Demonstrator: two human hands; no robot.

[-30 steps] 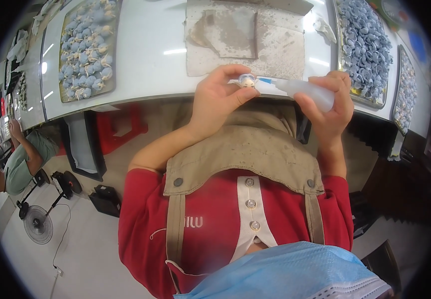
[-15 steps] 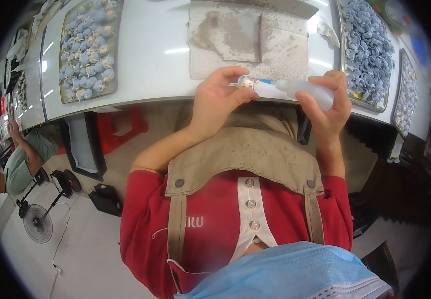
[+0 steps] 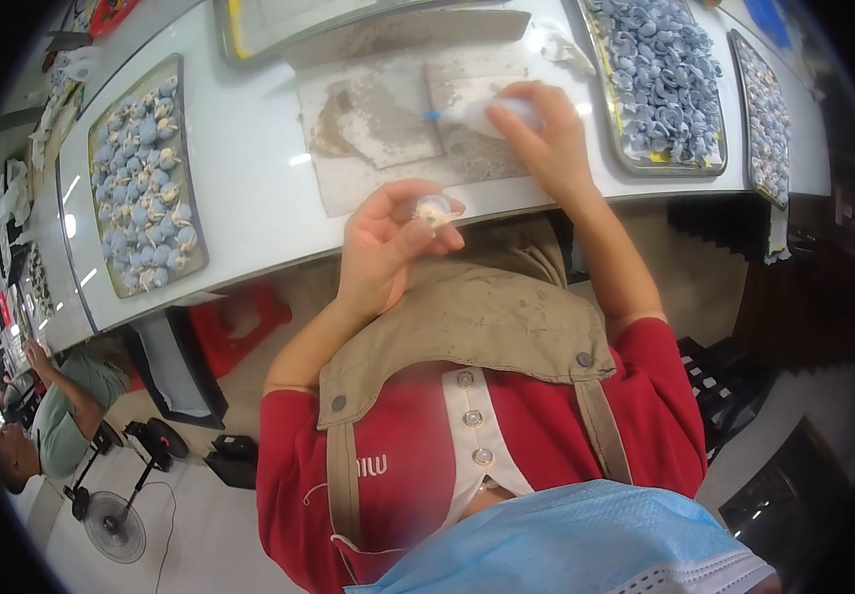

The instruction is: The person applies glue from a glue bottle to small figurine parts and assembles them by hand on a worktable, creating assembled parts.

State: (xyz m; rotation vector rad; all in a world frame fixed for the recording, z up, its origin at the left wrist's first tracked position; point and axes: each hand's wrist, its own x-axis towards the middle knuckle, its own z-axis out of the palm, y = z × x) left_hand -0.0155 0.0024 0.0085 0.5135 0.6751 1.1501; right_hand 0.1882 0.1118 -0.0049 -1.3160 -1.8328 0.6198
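Observation:
Between the fingertips of my left hand [image 3: 376, 243] is a small doll head [image 3: 433, 210], pale with a grey-blue cap-like part, held just off the near edge of the table. The fingers partly cover it. My right hand [image 3: 554, 139] is wrapped round a white translucent squeeze bottle [image 3: 492, 118]. Its blue nozzle [image 3: 432, 115] points left over a stained cardboard sheet [image 3: 348, 190], apart from the doll head.
At the left lies a tray [image 3: 199, 228] of grey-blue and cream doll heads. On the right stand a tray [image 3: 665, 170] of curved grey-blue pieces and a narrower tray [image 3: 744, 59]. A yellow-edged tray [image 3: 279, 53] is at the back. Someone in a green shirt [image 3: 76, 401] sits far left.
The bottle in my right hand has moved up and left, away from the doll head, to above the cardboard. My left hand has come lower and left, and the head's face has turned away.

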